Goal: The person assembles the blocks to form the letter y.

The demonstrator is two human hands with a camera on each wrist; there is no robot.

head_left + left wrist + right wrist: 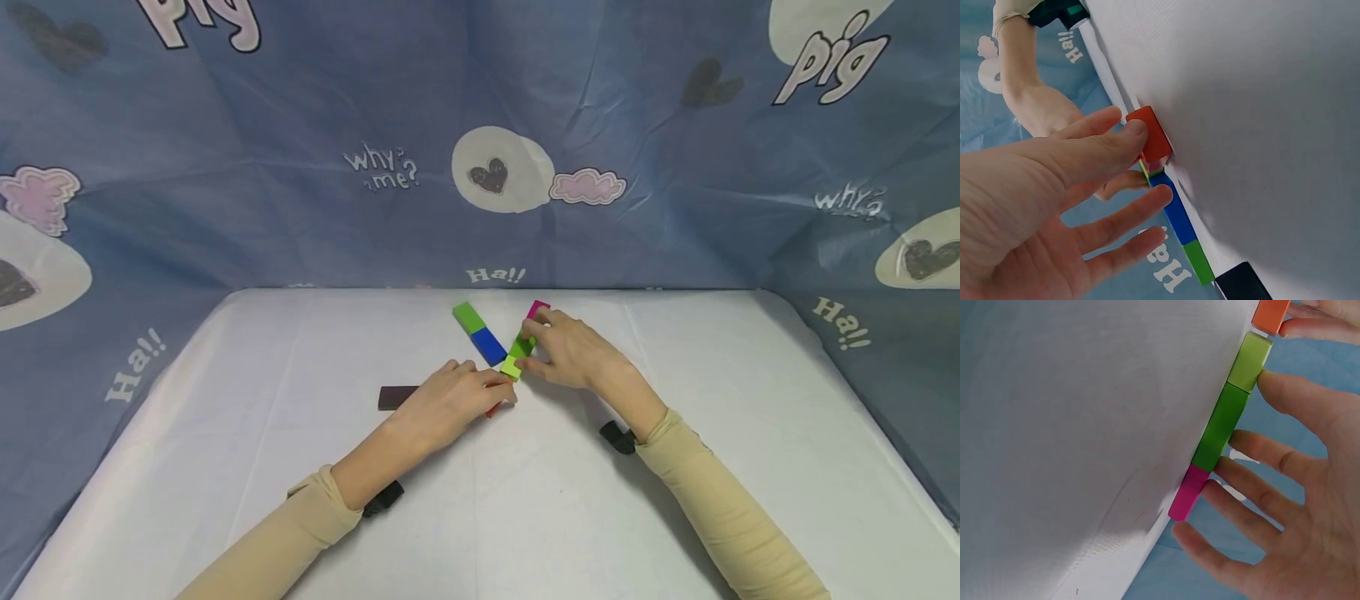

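Small coloured blocks lie on the white table. My left hand pinches a red block between thumb and index finger; its other fingers are spread out. Just beyond it, a lime block, a green block and a magenta block form a line end to end. Along that line rests my right hand, fingers extended and spread. Its thumb touches the lime block, and other fingertips lie at the green and magenta ones. Left of them, a blue block adjoins another green block.
A dark brown block lies left of the left hand, partly behind it. Behind the table hangs a blue printed cloth. Black devices sit at both wrists, close above the table.
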